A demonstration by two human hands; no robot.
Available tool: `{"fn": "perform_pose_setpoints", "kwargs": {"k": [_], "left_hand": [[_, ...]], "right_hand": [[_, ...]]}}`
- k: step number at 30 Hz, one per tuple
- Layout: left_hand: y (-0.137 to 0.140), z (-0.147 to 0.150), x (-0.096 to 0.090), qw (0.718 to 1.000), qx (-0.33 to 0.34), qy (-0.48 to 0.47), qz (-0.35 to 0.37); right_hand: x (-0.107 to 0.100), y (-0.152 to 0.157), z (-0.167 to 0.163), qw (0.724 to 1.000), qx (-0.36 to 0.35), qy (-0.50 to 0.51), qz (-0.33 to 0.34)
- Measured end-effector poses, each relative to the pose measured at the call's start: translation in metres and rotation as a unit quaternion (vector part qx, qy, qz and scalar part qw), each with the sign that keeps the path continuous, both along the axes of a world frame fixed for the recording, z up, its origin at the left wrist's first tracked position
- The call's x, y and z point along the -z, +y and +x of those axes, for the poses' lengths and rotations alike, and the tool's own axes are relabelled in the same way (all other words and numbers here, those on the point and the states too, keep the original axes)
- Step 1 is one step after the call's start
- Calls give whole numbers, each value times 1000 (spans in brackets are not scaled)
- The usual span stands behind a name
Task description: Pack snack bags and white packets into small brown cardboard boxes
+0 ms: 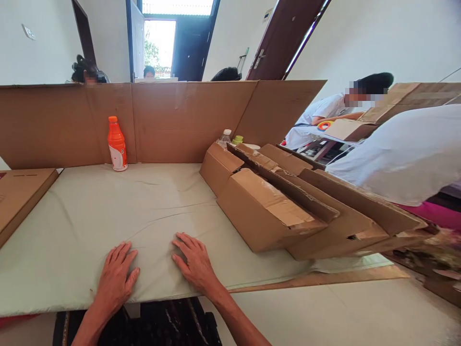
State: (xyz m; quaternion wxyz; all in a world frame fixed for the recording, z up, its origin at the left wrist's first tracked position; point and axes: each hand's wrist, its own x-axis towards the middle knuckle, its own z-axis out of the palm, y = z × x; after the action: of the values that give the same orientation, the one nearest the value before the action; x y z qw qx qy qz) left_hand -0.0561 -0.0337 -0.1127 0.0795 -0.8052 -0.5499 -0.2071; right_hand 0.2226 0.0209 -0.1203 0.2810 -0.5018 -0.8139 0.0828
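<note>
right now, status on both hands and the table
Left hand and right hand empty, palms down on table cover. Orange bottle upright at back. Cardboard boxes along right side.

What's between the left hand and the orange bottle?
Head view: a stretch of creased pale cover runs from left hand to orange bottle.
</note>
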Motion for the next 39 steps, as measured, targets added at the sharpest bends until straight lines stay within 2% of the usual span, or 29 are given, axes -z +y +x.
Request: {"fn": "perform_pose_setpoints", "kwargs": {"k": [10, 21, 30, 39], "left_hand": [[-1, 0, 3, 1000, -2, -18, 0], [-2, 0, 4, 999, 2, -6, 39], [17, -14, 23, 995, 20, -7, 93], [24, -19, 28, 990, 39, -5, 137]], "right_hand": [[-1, -1, 0, 1000, 2, -2, -20], [-6, -2, -1, 999, -1, -15, -29], [-20, 2, -6, 1000, 15, 7, -23], [-25, 4, -5, 999, 16, 20, -27]]}}
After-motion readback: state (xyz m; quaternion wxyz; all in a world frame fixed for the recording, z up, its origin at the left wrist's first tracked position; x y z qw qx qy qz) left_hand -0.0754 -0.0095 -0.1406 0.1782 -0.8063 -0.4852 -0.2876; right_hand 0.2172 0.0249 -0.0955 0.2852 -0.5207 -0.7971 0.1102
